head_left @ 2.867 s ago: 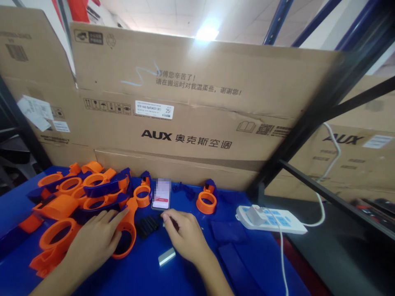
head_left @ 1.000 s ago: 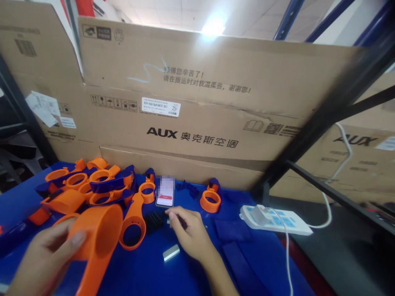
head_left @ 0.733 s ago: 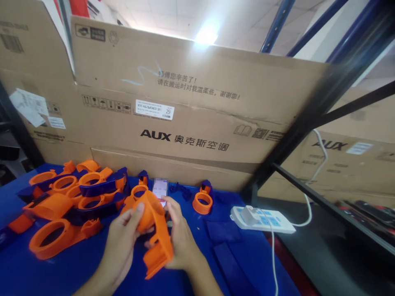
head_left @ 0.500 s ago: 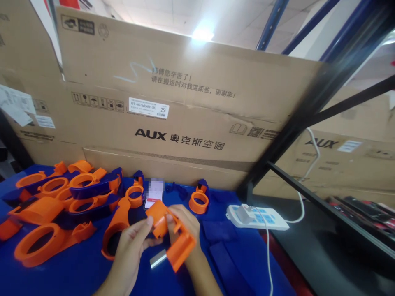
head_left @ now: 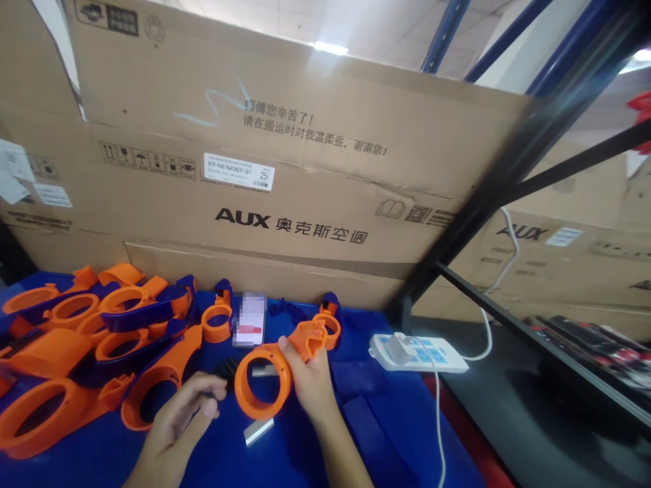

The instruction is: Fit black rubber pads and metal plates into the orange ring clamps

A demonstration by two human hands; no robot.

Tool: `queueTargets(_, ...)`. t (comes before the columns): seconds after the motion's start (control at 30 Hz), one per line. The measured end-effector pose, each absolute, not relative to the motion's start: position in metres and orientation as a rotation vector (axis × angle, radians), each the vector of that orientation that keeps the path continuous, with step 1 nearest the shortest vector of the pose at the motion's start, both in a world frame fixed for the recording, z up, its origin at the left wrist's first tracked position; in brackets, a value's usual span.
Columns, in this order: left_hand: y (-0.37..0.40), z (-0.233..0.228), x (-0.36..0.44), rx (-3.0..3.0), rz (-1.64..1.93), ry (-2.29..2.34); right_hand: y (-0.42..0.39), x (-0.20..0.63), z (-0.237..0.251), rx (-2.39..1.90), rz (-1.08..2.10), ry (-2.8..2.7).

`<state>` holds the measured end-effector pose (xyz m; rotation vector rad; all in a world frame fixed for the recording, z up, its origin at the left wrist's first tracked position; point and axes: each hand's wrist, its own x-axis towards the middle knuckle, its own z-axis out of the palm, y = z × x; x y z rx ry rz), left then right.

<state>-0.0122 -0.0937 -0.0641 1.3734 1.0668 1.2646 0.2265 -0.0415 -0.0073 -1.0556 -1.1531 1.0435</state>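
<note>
My right hand (head_left: 310,383) holds an orange plastic ring part (head_left: 243,400) upright above the blue table (head_left: 305,461), gripping it by its handle end. My left hand (head_left: 175,423) is off the part, low on the table with its fingers loosely curled and nothing in them. Its fingertips lie just left of a small black ribbed piece (head_left: 226,368). A short silver metal strip (head_left: 258,431) lies on the table under the ring.
A heap of orange and blue plastic parts (head_left: 102,332) fills the left. A phone (head_left: 249,318) lies behind the hands, a white power strip (head_left: 417,352) with its cable to the right. Large cardboard boxes (head_left: 285,176) wall the back; a black rack post (head_left: 458,237) slants right.
My left hand picked an orange part from the pile and passed it to my right hand. The left hand has now let go and dropped to the table. The view drifted right.
</note>
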Motion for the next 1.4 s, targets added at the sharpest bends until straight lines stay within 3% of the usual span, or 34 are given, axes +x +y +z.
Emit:
queueTargets(0.27,-0.061,-0.016,0.046,1.084,1.152,0.65,-0.048,0.226,0.003,-0.942,1.228,-1.292)
queueTargets(0.5,-0.048,-0.008,0.053,0.852,0.945,0.472,-0.044,0.224,-0.009,-1.099,0.858,-1.303)
queueTargets(0.87,-0.036,-0.016,0.036,0.428,1.343,0.559,-0.039,0.24,-0.002,-1.462,0.348,-1.841)
queueTargets(1.17,-0.034,-0.007,0.027,0.304,1.53,0.583,-0.052,0.219,-0.005,-1.388,0.425,-2.364)
queueTargets(1.4,-0.027,-0.007,0.027,0.286,1.382,0.529,-0.049,0.225,-0.01,-1.5,0.41,-2.393)
